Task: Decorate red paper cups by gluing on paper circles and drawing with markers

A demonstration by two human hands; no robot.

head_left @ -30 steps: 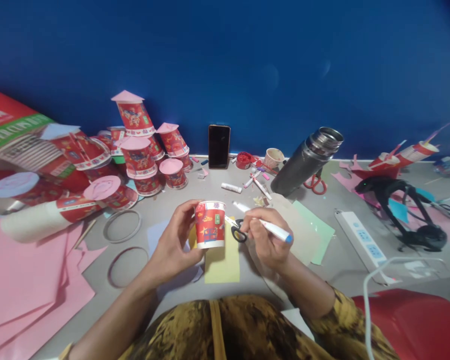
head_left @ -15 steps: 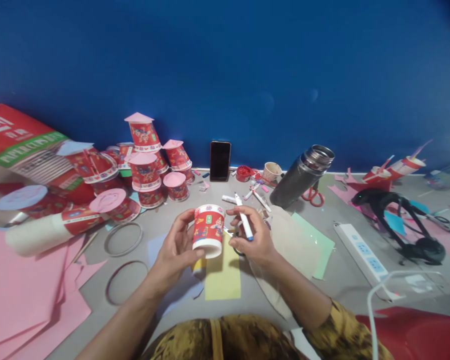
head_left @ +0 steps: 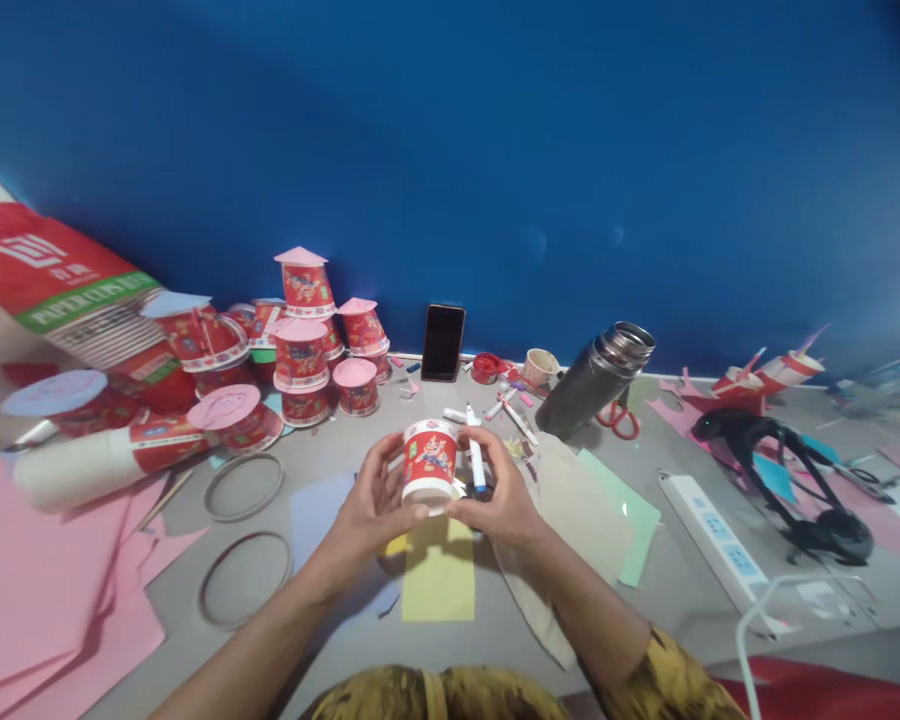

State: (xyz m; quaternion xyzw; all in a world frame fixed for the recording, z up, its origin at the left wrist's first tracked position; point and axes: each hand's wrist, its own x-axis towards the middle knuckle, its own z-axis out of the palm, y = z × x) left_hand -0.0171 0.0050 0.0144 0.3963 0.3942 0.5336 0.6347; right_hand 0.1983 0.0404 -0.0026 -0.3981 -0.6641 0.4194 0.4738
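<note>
A red printed paper cup (head_left: 429, 462) with a white lower band is held up at the centre, above a yellow paper sheet (head_left: 439, 590). My left hand (head_left: 371, 500) is closed around its left side, thumb near the base. My right hand (head_left: 506, 495) has a white marker (head_left: 477, 455) tucked between its fingers, blue end down. The same hand's fingertips and thumb reach the cup's right side; whether they press on it is hard to tell. Under the hands lie a bluish paper sheet (head_left: 319, 510) and a partly hidden dark object.
Stacked red cups with pink paper tops (head_left: 300, 355) stand at the left, before a paper-cup bag (head_left: 67, 270). Two tape rings (head_left: 244, 580) and pink sheets (head_left: 37, 580) lie nearer. Behind are a phone (head_left: 443, 343) and steel flask (head_left: 596, 380); a power strip (head_left: 712, 530) lies right.
My right hand has come in to the cup, the marker still in its fingers. The cup has turned, showing a different part of its print. The whole view has shifted slightly.
</note>
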